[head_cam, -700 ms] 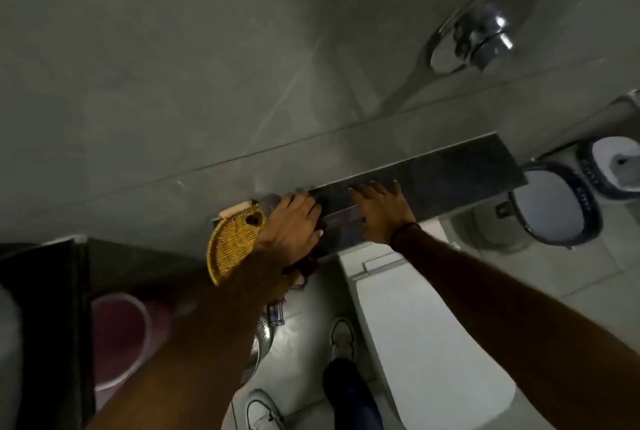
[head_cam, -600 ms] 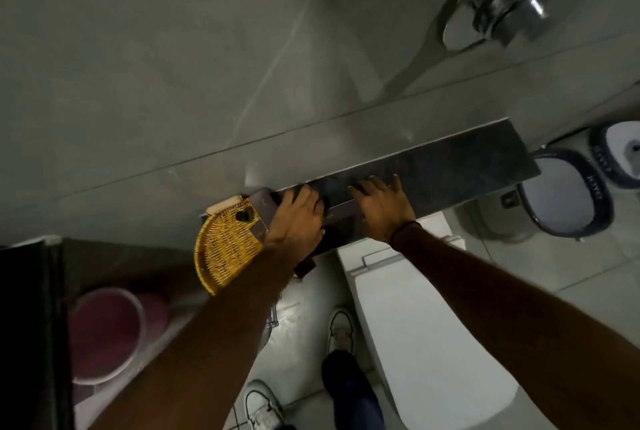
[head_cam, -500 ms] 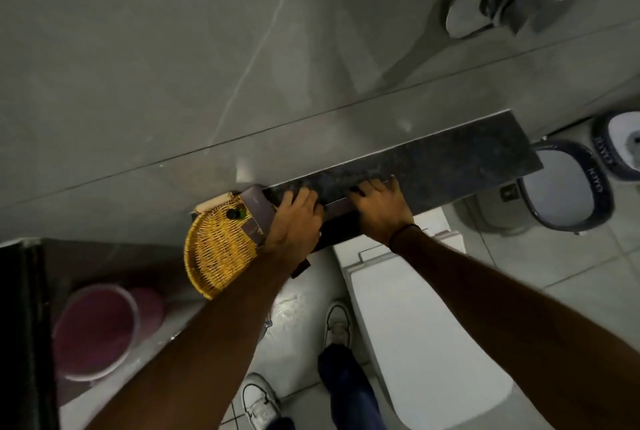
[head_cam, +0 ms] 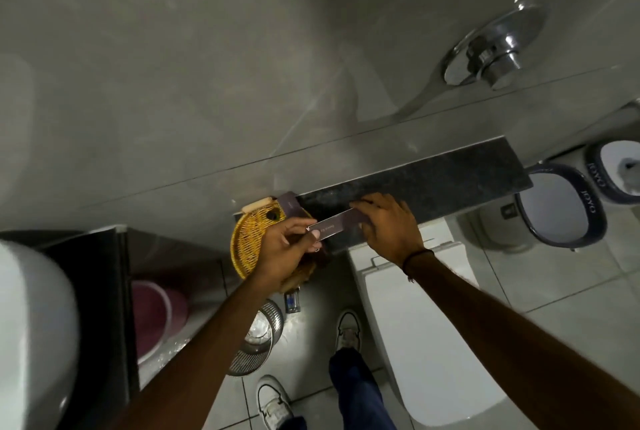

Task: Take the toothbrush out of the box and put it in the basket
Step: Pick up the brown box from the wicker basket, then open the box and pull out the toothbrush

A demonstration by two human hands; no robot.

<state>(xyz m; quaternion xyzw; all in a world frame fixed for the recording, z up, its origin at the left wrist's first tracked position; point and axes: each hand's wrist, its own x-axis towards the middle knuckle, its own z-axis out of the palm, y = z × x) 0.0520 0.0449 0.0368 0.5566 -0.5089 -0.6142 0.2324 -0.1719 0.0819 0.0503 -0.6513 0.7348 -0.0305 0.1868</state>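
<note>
A long, slim purple box [head_cam: 337,222] is held level over the front edge of the dark stone shelf [head_cam: 433,180]. My left hand [head_cam: 284,249] pinches its left end. My right hand [head_cam: 388,225] grips its right end. No toothbrush shows; the box looks closed. The round yellow wicker basket [head_cam: 249,239] sits at the shelf's left end, partly under my left hand. A second purple box [head_cam: 289,202] and a small tan bar lie at the basket's far rim.
A white toilet [head_cam: 415,308] stands below the shelf. A steel mesh bin [head_cam: 256,343] is on the floor under the basket, a pink bucket [head_cam: 156,311] to its left. Two dark-rimmed tubs [head_cam: 561,207] stand at right. A chrome flush valve [head_cam: 491,51] juts from the wall.
Both hands lay flat on the box on the shelf. Now they hold it by its ends, lifted slightly toward me, left hand shifted back to the box's left tip.
</note>
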